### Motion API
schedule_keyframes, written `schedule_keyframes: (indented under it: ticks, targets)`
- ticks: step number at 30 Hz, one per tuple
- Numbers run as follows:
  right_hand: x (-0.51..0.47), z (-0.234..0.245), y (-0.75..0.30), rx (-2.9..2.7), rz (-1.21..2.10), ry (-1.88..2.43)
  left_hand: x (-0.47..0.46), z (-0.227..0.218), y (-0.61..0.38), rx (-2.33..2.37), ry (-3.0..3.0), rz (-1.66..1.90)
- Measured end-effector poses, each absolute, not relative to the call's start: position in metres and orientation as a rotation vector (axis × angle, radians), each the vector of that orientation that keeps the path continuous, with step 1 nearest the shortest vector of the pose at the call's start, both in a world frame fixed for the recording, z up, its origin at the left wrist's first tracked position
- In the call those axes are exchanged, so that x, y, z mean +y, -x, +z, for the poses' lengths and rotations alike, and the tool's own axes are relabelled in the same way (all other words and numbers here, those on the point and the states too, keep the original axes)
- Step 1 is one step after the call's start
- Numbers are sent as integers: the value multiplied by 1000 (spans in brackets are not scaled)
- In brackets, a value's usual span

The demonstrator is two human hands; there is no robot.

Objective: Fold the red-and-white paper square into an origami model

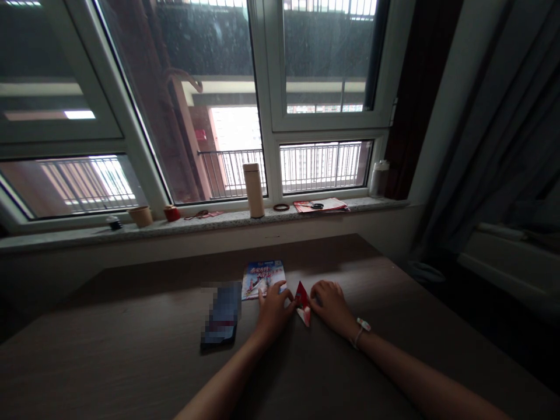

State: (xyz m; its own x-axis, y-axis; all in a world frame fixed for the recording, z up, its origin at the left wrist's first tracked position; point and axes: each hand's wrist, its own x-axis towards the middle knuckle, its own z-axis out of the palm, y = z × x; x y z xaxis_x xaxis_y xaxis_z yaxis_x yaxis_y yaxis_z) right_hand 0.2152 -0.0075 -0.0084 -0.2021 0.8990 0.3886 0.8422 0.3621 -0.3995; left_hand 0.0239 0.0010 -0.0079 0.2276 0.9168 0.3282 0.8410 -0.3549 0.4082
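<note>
A small folded paper point(302, 300), red with white parts and pointed at the top and bottom, stands between my hands on the brown table. My left hand point(275, 309) grips its left edge with thumb and finger. Its other fingers reach over the lower right of a colourful printed booklet point(262, 274). On the opposite side my right hand point(331, 302), a bracelet on its wrist, has curled fingers against the paper's right edge. The fingertips of this hand are partly hidden. Left of my left hand lies a phone point(221, 315) with a blurred screen.
The dark table point(131, 326) ends before a stone windowsill point(210, 223). On the sill stand a beige flask point(254, 191), a paper cup point(140, 216), a red spool point(172, 213), a clear bottle point(379, 179) and scissors point(315, 206) on red papers point(336, 205).
</note>
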Motion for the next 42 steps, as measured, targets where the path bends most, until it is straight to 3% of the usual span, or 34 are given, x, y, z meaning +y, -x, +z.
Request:
schedule_keyframes:
  ticks: [42]
  targets:
    - [-14,-1,-222,-2300,156,1261,-8,-1,-22,1638,-2428,752]
